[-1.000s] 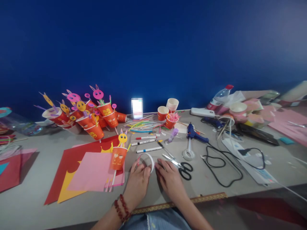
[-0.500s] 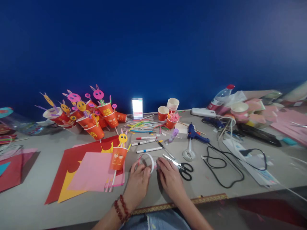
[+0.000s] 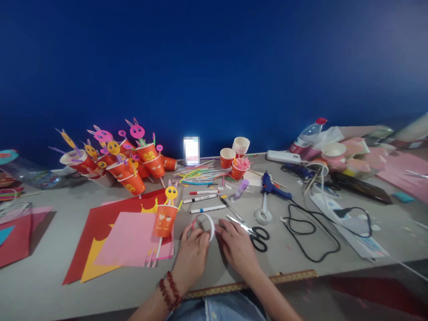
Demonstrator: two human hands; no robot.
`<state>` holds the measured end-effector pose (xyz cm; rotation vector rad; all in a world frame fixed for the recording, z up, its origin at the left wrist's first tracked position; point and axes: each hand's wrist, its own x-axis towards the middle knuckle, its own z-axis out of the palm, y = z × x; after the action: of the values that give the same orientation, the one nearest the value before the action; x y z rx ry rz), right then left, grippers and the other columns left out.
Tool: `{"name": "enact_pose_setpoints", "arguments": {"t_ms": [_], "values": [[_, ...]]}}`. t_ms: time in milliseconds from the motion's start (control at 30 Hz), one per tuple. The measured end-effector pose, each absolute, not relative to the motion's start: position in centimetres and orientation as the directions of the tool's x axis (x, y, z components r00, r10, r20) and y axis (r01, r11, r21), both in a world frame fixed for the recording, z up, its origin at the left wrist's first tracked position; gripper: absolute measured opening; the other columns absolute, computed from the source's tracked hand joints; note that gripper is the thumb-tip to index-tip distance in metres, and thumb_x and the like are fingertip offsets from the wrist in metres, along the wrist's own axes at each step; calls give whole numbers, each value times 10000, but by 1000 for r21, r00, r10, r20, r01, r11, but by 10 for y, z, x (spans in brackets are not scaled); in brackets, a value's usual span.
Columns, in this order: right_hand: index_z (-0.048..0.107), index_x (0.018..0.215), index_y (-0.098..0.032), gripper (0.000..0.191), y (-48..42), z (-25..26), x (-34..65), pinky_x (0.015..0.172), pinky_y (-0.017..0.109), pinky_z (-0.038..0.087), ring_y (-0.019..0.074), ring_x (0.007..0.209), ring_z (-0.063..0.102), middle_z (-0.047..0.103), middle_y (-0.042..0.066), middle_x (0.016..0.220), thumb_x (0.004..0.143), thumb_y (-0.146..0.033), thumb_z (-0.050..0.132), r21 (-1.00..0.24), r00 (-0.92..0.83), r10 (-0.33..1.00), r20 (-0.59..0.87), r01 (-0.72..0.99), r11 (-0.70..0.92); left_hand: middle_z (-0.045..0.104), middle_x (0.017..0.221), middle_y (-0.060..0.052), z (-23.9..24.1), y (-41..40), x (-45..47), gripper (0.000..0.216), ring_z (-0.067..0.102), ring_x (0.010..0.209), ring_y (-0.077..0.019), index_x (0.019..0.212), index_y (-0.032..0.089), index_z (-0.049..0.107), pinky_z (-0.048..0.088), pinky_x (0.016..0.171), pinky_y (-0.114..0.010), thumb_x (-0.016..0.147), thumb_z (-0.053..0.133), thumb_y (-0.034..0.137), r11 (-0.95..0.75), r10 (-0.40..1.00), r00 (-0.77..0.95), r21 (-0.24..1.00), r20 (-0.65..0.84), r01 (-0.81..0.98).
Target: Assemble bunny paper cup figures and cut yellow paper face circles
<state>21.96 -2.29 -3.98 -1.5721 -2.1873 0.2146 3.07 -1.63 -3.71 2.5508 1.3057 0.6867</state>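
The left hand (image 3: 193,253) holds one white tape roll (image 3: 211,228) in its fingers, near the right hand (image 3: 240,246), whose fingers' grip I cannot tell. Three markers (image 3: 207,209) and one pair of scissors (image 3: 250,230) lie on the surface (image 3: 43,285).

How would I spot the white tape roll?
Below the blue wall, find the grey table, then the left hand with red beads at its wrist. It holds the white tape roll, a broad ring unlike the slim markers beyond.
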Motion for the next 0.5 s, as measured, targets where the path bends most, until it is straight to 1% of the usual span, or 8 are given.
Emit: {"name": "enact_pose_setpoints", "arguments": {"t_ms": [100, 200, 267, 367, 433, 500], "values": [[612, 1286, -200, 447, -25, -41, 220, 1001, 482, 487, 290, 1173, 555, 624, 117, 1310, 878, -76, 479, -388, -240, 927, 289, 856, 342, 656, 919, -50, -38, -17, 30, 242, 615, 975, -230, 1022, 211, 538, 371, 1047, -537, 894, 427, 37, -597, 801, 506, 374, 320, 710], [627, 1265, -214, 453, -27, -43, 221, 1005, 494, 484, 297, 1177, 557, 628, 103, 1317, 855, -71, 497, -378, -262, 923, 282, 854, 358, 652, 919, -52, -38, -17, 30, 252, 617, 985, -234, 1047, 206, 540, 374, 1050, -548, 894, 428, 40, -593, 804, 502, 378, 317, 711], [590, 1314, -203, 470, -27, -45, 222, 1019, 493, 480, 293, 1204, 551, 616, 111, 1335, 870, -86, 491, -387, -253, 922, 294, 850, 357, 651, 928, -54, -37, -17, 30, 268, 619, 992, -234, 1075, 203, 539, 380, 1050, -553, 894, 429, 39, -583, 813, 498, 390, 302, 713], [509, 1395, -196, 478, -28, -49, 224, 1028, 473, 485, 276, 1232, 550, 595, 121, 1360, 923, -134, 465, -424, -211, 918, 335, 836, 347, 655, 939, -60, -35, -17, 30, 244, 628, 993, -236, 1054, 201, 545, 404, 1038, -555, 906, 424, 49, -573, 820, 492, 406, 294, 712], [518, 1380, -206, 440, -28, -52, 226, 1012, 472, 497, 277, 1217, 568, 611, 121, 1338, 945, -167, 461, -463, -184, 913, 365, 815, 349, 665, 965, -72, -33, -17, 29, 227, 634, 1006, -241, 1047, 197, 546, 418, 1032, -553, 919, 415, 63, -573, 819, 480, 414, 314, 707], [551, 1329, -203, 383, -29, -50, 227, 992, 474, 507, 281, 1190, 589, 641, 129, 1285, 956, -193, 464, -522, -143, 907, 395, 778, 350, 677, 1004, -82, -30, -16, 27, 233, 640, 1028, -241, 1087, 194, 539, 412, 1052, -553, 937, 404, 78, -583, 812, 473, 434, 342, 687]]}}
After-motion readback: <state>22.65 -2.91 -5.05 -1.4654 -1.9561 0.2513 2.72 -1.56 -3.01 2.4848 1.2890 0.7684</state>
